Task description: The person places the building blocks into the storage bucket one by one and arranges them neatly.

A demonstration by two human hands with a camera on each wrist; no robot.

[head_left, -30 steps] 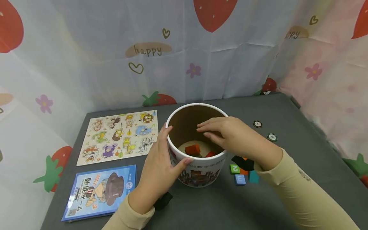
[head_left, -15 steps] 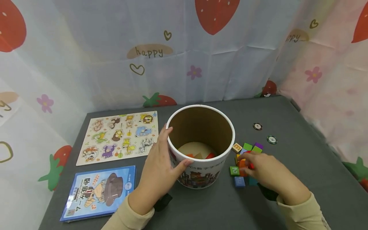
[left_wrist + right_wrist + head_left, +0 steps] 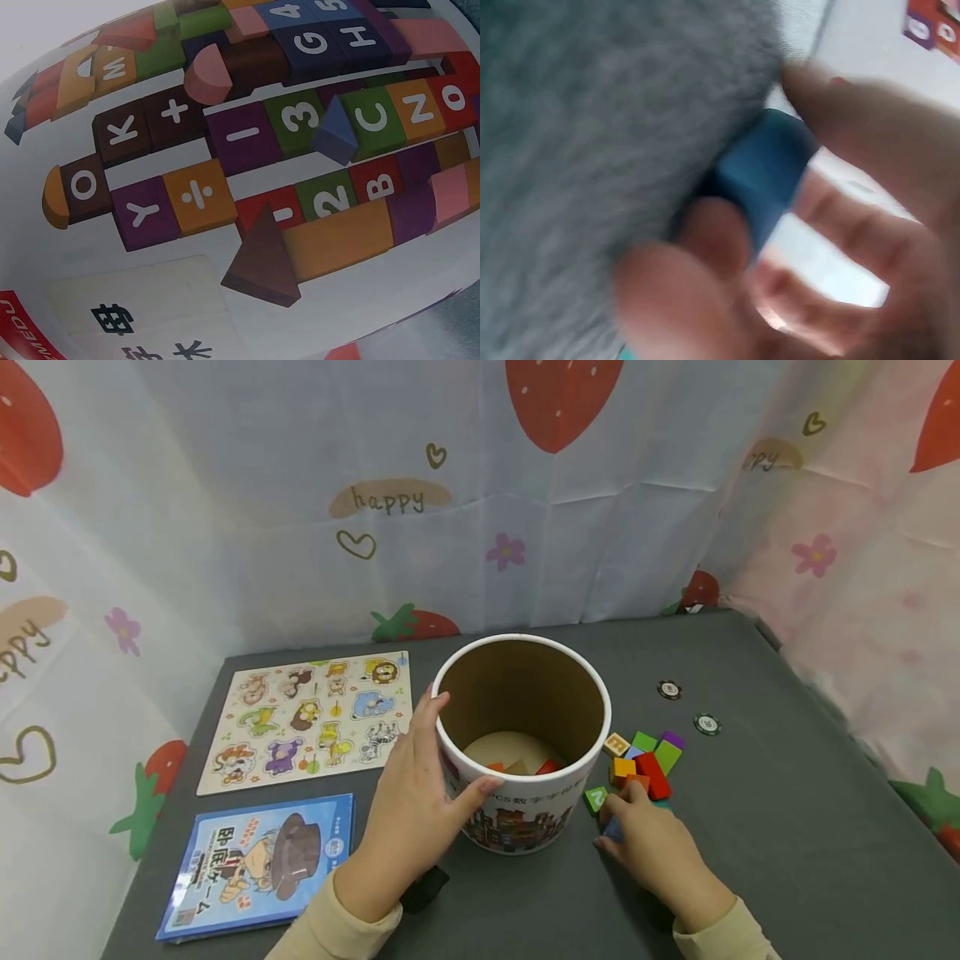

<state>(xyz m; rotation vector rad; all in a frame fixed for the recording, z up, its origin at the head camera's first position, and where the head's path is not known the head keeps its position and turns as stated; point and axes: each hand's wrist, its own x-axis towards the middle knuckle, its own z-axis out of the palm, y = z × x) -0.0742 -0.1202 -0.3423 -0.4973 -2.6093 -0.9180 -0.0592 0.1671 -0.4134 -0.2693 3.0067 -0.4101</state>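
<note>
A tall round white bucket (image 3: 517, 835) with printed block pictures stands on the dark cloth. My left hand (image 3: 412, 797) holds its left side, thumb at the front rim and fingers round the left edge. Blocks in red and orange lie on the bucket's bottom. To the right of the bucket, my right hand (image 3: 656, 847) pinches a blue block (image 3: 765, 172) between thumb and fingers, low over the cloth. Against the fingertips sits a green numbered block (image 3: 596, 799). Just behind are a red block (image 3: 654, 775), a yellow-orange block (image 3: 622, 770) and several more, partly covered by the hand.
An animal puzzle board (image 3: 307, 722) lies back left, with a blue boxed game (image 3: 262, 864) in front of it. Two poker chips lie back right, a dark chip (image 3: 669, 689) and a green-edged chip (image 3: 707, 723). A printed curtain (image 3: 450, 568) hangs behind the table.
My right hand has left the bucket's mouth, moved right to the pile of blocks, then toward me, and now pinches the blue block. The green numbered block has shifted and turned. My left hand stays put.
</note>
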